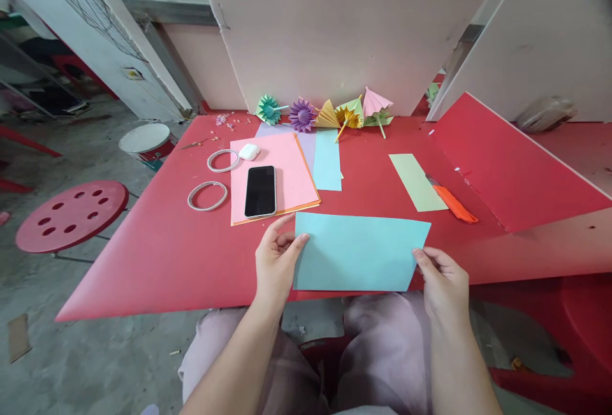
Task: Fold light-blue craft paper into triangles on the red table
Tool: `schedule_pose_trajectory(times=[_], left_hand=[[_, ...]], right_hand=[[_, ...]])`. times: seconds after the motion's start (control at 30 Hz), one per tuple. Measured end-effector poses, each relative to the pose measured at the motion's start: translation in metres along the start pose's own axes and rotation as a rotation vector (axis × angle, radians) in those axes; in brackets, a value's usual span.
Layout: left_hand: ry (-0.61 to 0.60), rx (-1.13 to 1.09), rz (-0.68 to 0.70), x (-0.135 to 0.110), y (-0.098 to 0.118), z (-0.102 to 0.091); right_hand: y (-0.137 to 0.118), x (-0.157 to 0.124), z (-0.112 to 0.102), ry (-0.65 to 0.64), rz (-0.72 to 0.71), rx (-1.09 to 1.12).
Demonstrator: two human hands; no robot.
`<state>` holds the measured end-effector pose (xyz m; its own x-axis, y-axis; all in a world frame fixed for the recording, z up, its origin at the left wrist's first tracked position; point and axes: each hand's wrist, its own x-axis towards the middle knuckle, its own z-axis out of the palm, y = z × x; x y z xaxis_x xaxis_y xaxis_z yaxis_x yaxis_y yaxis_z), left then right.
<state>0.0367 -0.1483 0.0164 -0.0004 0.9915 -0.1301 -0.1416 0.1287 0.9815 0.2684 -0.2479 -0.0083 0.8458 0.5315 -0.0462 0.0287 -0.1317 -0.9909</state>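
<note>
A light blue sheet of paper (361,252) is held up flat near the table's front edge. My left hand (277,255) pinches its left side between thumb and fingers. At the right side, my right hand (442,278) grips the same sheet with the thumb on top. Just beyond my left hand lies a phone (261,190) with a dark screen, resting on a stack of pink paper (294,166). An orange box cutter (456,203) sits past my right hand, its tip touching a pale green paper strip (415,182).
Folded paper umbrellas (377,106) and pleated paper pieces (302,114) line the back of the red table (215,262). Two white rings (207,196) and a white earbud case (249,152) lie left. A red board (521,166) stands tilted at right. A red stool (71,214) is at left.
</note>
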Motion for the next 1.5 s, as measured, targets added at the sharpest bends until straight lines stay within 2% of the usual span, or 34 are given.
schedule_pose_trajectory(times=[0.27, 1.0, 1.27, 1.5], left_hand=[[-0.002, 0.023, 0.07, -0.003, 0.001, -0.002], [-0.01, 0.008, 0.049, -0.004, 0.002, -0.002], [0.009, -0.001, 0.046, -0.004, 0.002, -0.002], [0.034, 0.014, 0.056, -0.003, 0.001, -0.002]], right_hand=[[0.005, 0.002, 0.002, 0.011, -0.029, 0.017], [0.018, 0.007, 0.0, -0.038, -0.001, 0.06], [0.019, 0.007, 0.0, -0.09, 0.031, 0.145], [0.02, 0.008, -0.003, -0.117, 0.03, 0.131]])
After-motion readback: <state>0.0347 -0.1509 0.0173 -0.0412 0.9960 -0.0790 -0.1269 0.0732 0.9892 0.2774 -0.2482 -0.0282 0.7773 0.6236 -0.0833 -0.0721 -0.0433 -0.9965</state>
